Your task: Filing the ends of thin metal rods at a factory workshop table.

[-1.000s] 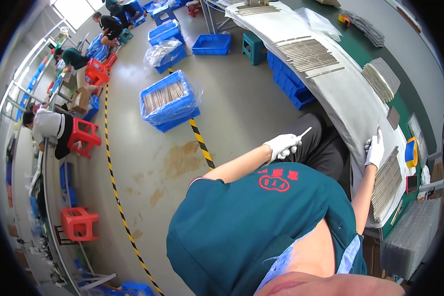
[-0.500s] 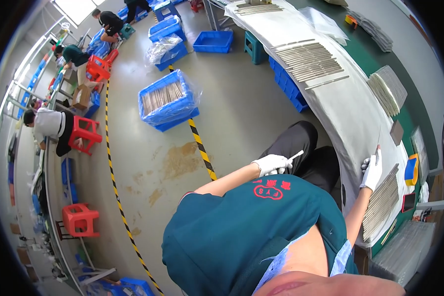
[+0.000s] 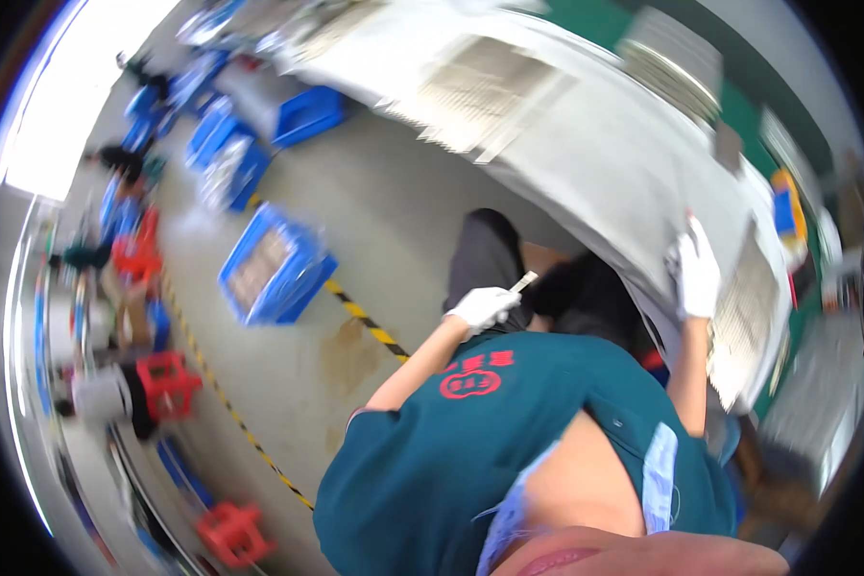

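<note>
Far left, past the floor tape, a person in a white top (image 3: 104, 394) bends at a bench, blurred, red stool (image 3: 170, 386) just behind. Second red stool (image 3: 235, 534) lower down. Mid-floor: blue bin (image 3: 303, 280), its brownish contents smeared by motion; striped tape (image 3: 365, 324) runs beside it. Nearer, left hand (image 3: 485, 309) in white glove, low in front of the body by the dark trouser leg, off the table: fingers curled closed around a short pale stick (image 3: 523, 281), its end jutting up and right. Beyond, a row of slender rods (image 3: 480, 86) on the white cloth (image 3: 614, 144). Further right, right hand (image 3: 698, 274), also gloved, over the cloth: one finger stretched forward, others bent; cannot tell whether it grips anything. Just right of it, second batch of rods (image 3: 747, 298), blurred. Beyond that, yellow-and-blue roll (image 3: 787, 213).
</note>
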`<state>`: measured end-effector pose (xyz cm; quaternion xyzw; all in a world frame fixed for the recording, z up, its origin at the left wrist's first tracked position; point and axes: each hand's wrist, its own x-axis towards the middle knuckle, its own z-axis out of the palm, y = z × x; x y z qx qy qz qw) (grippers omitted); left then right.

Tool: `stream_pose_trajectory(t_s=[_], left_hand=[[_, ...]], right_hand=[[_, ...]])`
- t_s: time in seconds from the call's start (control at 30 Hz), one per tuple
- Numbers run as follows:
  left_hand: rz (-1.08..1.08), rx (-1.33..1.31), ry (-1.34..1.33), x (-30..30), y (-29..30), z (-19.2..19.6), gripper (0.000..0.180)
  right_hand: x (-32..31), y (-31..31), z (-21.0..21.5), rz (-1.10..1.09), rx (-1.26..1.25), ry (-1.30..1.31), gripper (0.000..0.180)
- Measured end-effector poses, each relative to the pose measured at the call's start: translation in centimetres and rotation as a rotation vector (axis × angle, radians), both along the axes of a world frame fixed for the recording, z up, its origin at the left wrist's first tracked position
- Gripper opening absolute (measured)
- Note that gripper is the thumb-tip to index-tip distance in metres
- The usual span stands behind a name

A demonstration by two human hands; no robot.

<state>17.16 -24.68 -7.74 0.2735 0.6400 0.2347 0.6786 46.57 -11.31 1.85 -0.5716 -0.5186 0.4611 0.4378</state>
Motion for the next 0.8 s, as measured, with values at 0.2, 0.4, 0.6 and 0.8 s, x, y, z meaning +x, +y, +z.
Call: stream_pose_trajectory(t_s=[0.2, 0.4, 0.6, 0.8], left_hand=[[0.076, 0.237, 0.144, -0.7, 0.8, 8.0, 0.025], [-0.422, 1.052, 0.596, 0.1, 5.6, 10.3, 0.022], [-0.266, 0.595, 0.37, 4.7, 8.1, 10.9, 0.026], [-0.434, 0.768, 0.503, 4.0, 9.3, 9.3, 0.028]], right_hand=[[-1.2, -2.1, 2.9, 0.082, 0.023, -0.307, 0.036], [-2.4, -5.9, 4.3, 0.258, 0.378, -1.078, 0.037], [-2.4, -7.9, 3.2, 0.433, 0.147, -1.132, 0.045], [-1.9, -8.5, 2.0, 0.395, 0.196, -1.092, 0.044]])
